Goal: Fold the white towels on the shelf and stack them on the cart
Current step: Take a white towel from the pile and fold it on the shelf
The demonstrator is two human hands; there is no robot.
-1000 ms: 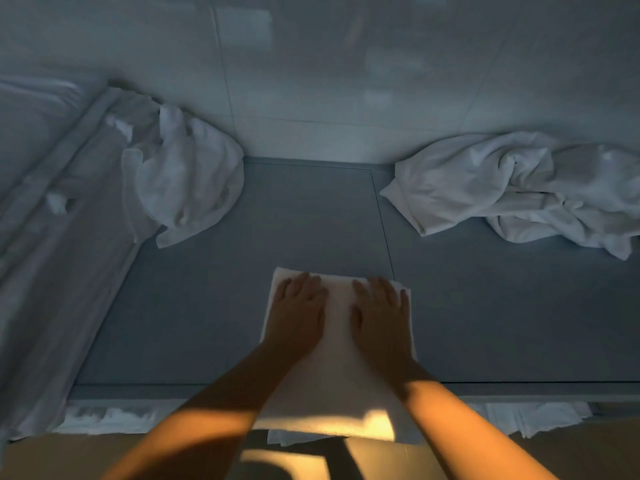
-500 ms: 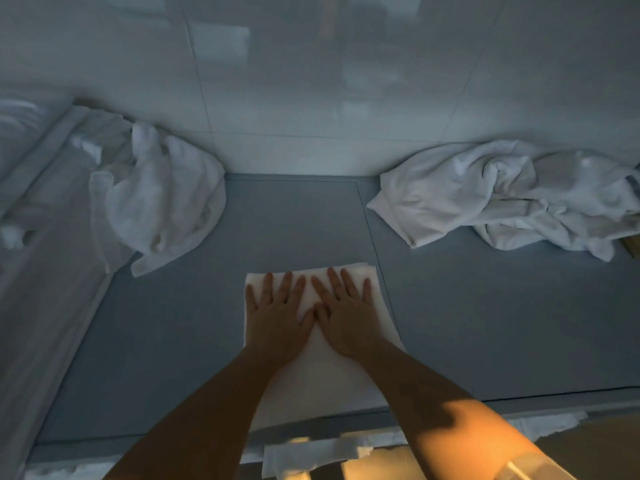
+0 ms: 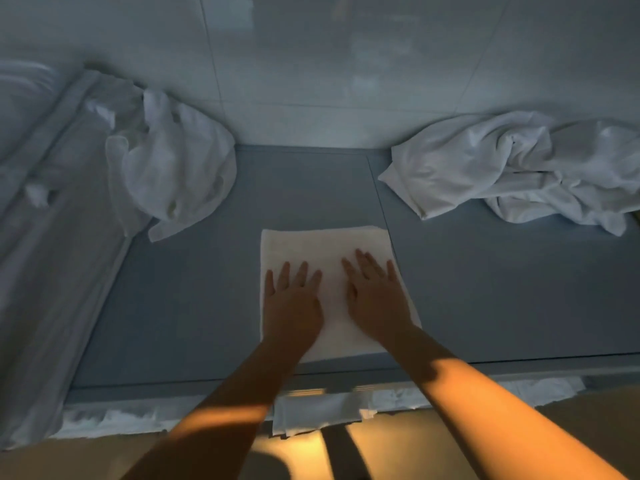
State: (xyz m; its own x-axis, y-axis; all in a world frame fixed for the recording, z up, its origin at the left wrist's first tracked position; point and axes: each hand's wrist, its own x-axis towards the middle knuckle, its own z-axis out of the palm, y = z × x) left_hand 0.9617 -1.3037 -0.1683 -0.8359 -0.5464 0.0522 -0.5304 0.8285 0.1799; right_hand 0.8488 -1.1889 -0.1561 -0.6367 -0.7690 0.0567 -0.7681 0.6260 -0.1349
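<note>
Fingers (image 3: 302,271) of both hands lie straight and slightly spread, palms down, pressing flat on one folded white terry towel (image 3: 325,247) that sits on the grey shelf (image 3: 194,306) near its front edge. Two hands show: the left hand (image 3: 292,306) covers the towel's left half and the right hand (image 3: 375,299) its right half, a narrow strip of cloth bare between them (neither hand curls round anything).

Three white towels can be counted on the shelf. Besides the folded one, a crumpled white towel (image 3: 180,161) is heaped at the back left corner, and a second crumpled white towel (image 3: 512,168) sprawls at the back right against the pale tiled wall (image 3: 346,81). Both heaps lie well apart from the folded towel. One long pale sheet-like cloth (image 3: 45,254) runs down the left side. Below the shelf's front edge a row of white fabric (image 3: 311,410) shows, too blurred to count.

Against half a second ago, the hands sit nearer the front of the folded towel, so more of its far end is uncovered. They are also parted; before, thumbs and inner fingers nearly touched at the middle. The two heaps keep their places.
</note>
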